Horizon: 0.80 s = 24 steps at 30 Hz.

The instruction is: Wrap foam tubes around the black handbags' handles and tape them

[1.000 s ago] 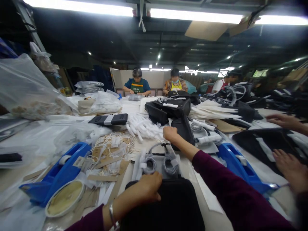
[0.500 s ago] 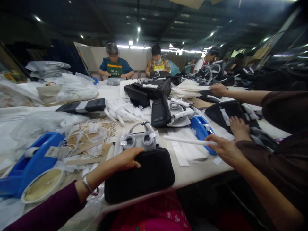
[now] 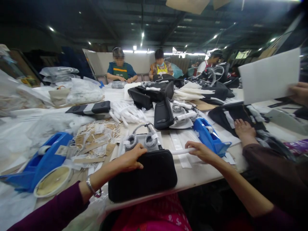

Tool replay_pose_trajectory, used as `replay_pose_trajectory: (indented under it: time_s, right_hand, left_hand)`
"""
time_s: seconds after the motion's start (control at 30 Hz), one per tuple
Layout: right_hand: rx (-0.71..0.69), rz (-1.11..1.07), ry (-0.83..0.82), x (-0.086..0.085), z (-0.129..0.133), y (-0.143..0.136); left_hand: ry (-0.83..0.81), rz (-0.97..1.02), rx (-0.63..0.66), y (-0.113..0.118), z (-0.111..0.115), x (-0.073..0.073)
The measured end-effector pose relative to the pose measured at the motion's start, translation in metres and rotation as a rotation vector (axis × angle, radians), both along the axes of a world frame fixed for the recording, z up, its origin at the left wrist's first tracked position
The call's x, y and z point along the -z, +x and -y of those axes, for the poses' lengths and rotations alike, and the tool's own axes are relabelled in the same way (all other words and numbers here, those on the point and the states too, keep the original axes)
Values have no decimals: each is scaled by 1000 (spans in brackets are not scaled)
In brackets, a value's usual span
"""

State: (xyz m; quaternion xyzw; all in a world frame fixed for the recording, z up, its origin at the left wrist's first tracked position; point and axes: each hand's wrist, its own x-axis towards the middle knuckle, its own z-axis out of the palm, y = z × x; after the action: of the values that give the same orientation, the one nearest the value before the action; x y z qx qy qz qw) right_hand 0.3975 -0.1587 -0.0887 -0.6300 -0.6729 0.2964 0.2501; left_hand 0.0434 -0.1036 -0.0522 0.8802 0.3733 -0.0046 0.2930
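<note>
A black handbag (image 3: 144, 176) lies at the table's front edge, its plastic-wrapped rings and handle (image 3: 152, 130) showing behind its upper edge. My left hand (image 3: 133, 157) grips that upper edge, the thumb on the front face and the fingers over the top. To the right of the bag, my right hand (image 3: 198, 150) pinches a thin white tube-like strip (image 3: 179, 151). The strip points left, and its far end comes close to the bag's right upper corner; whether they touch I cannot tell. Flat white strips (image 3: 184, 160) lie beneath it on the table.
Blue tape dispensers stand at right (image 3: 209, 134) and left (image 3: 48, 157), near a round tub (image 3: 54, 181). Tags with strings (image 3: 96, 138) are heaped at left. More black bags (image 3: 163, 112) lie behind. A co-worker's hand (image 3: 244, 130) presses a bag at right; another holds a white sheet (image 3: 269, 75).
My right hand has brought the white strip left and slightly down, to the bag's side. My left hand keeps its hold. At right, the co-worker has raised a white sheet.
</note>
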Motion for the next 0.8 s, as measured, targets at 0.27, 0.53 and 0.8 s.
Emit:
replay_pose_trajectory:
  time_s: [0.27, 0.53, 0.8]
  right_hand:
    - [-307, -183, 151, 21, -21, -76]
    - [-224, -461, -47, 18, -13, -83]
    - [-176, -535, -46, 29, -12, -93]
  left_hand:
    - [9, -5, 21, -2, 2, -1]
    - [23, -71, 26, -2, 2, -2]
    - [96, -100, -35, -3, 8, -7]
